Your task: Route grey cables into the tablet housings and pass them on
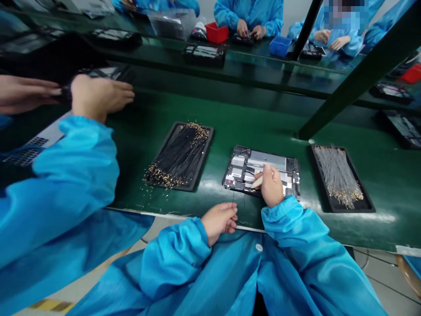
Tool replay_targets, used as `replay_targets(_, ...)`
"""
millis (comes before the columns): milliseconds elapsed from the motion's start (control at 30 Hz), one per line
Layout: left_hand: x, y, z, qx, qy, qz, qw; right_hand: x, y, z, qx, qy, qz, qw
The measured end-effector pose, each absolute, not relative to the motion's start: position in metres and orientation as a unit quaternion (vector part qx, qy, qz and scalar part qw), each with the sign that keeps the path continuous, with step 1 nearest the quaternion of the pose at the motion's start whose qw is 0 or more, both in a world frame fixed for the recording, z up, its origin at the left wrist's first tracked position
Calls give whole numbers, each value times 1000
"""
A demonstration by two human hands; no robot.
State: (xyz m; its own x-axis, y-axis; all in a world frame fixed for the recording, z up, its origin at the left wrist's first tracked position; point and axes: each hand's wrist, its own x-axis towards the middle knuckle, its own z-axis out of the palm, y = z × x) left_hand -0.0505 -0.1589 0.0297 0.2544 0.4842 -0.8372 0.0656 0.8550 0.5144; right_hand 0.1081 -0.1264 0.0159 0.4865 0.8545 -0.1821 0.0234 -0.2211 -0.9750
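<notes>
An opened tablet chassis (pixel 243 164) with exposed boards lies on the green bench in front of me. My right hand (pixel 271 186) rests on it, fingers closed round a pale stick-like tool (pixel 257 182) whose tip touches the inside. My left hand (pixel 219 219) sits at the bench's near edge, fingers curled in; a thin black wire runs up from it, but I cannot make out whether the fingers pinch it. Both arms wear blue sleeves.
A black tray of black wires with gold ends (pixel 180 156) lies left of the chassis; a tray of grey wires (pixel 338 177) lies right. A neighbour's hands (pixel 98 96) and blue sleeve fill the left. A dark slanted post (pixel 358 72) crosses at right. Other workers sit opposite.
</notes>
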Motion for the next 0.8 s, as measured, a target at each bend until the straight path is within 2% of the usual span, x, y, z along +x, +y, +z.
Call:
replay_targets(67,-47,-161,27,229,593,106,765,108,-127,16,-679,-323,387,534)
replay_targets(500,-40,-149,20,271,560,153,768,108,-128,18,-699,-349,375,499)
replay_targets(600,-34,-141,19,274,557,170,766,108,-121,26,-723,-395,374,426)
replay_targets(733,-25,-137,18,295,563,171,752,109,-104,35,-703,-525,413,244)
replay_targets(800,-23,-137,17,299,572,165,746,108,-95,34,-680,-571,411,206)
